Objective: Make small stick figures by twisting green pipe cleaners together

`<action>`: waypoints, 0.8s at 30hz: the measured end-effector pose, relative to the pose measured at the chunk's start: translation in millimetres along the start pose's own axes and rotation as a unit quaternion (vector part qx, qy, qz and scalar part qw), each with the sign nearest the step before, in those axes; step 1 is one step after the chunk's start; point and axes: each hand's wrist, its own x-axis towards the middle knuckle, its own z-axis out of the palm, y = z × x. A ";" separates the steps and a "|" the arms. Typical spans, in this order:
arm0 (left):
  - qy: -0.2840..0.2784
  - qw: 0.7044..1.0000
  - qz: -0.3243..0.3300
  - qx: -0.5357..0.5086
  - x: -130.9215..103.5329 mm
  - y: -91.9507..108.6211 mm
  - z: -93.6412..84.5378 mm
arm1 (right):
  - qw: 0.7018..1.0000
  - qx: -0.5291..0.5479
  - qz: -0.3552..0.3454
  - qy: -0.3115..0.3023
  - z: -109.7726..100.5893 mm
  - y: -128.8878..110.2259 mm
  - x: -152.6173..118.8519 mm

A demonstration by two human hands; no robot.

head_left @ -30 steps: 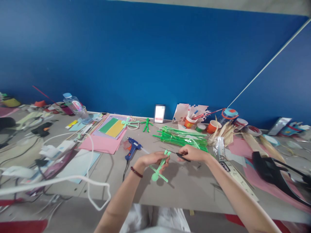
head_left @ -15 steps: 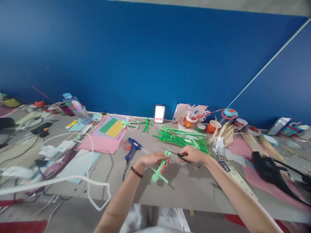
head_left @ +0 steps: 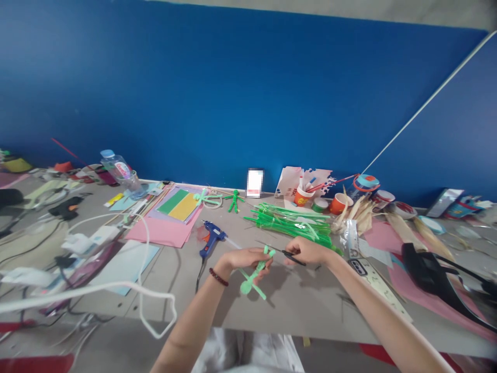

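Observation:
A light green pipe-cleaner figure (head_left: 248,285) with a round head hangs head-down toward me from my left hand (head_left: 250,259), whose fingers are closed around its body. Its leg ends stick up past the fingertips. In my right hand (head_left: 305,249) is a pair of dark scissors (head_left: 289,255), gripped by the handles; the thin blades point left toward the leg ends, apparently apart from them. A bundle of green pipe cleaners (head_left: 295,223) in clear plastic lies just beyond. To the left of my left hand rests a blue glue gun (head_left: 213,238).
At the back stand a darker green figure (head_left: 233,201), a pale green figure (head_left: 207,198), a phone-like screen (head_left: 254,183) and an orange cup (head_left: 302,196) of pens. Pink paper (head_left: 159,231) and a white cable (head_left: 142,290) lie left. A black device (head_left: 419,264) sits at right.
The figure has turned slightly in my left hand, its head shifting a little left and its leg ends spreading apart. My right hand with the scissors has dropped slightly.

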 end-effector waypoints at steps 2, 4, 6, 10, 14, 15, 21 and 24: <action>-0.002 1.000 -0.007 0.017 0.8 1.0 1.7 | 1.000 0.007 0.001 -0.011 1.5 0.3 1.2; 0.001 1.000 -0.010 0.028 1.0 2.2 3.1 | 1.000 0.013 0.004 -0.028 2.6 0.4 2.7; 0.005 0.999 -0.012 0.030 0.5 3.2 3.9 | 0.999 0.017 0.004 -0.044 2.9 0.7 4.3; 0.000 0.999 -0.015 0.029 -0.6 3.0 3.0 | 0.999 0.024 0.000 -0.047 2.2 1.9 5.3; 0.010 1.000 -0.018 0.011 0.8 -0.4 0.1 | 1.000 0.019 -0.006 -0.017 3.6 3.8 4.2; 0.013 1.000 -0.018 0.009 1.2 -1.0 -0.5 | 1.000 0.019 -0.007 -0.009 4.4 4.2 4.0; 0.005 1.000 -0.003 -0.027 0.8 -3.0 -3.3 | 0.999 0.008 -0.017 0.031 7.7 4.2 4.2; 0.003 0.999 0.014 -0.043 0.6 -5.5 -6.2 | 0.999 0.007 -0.014 0.042 9.5 6.3 5.2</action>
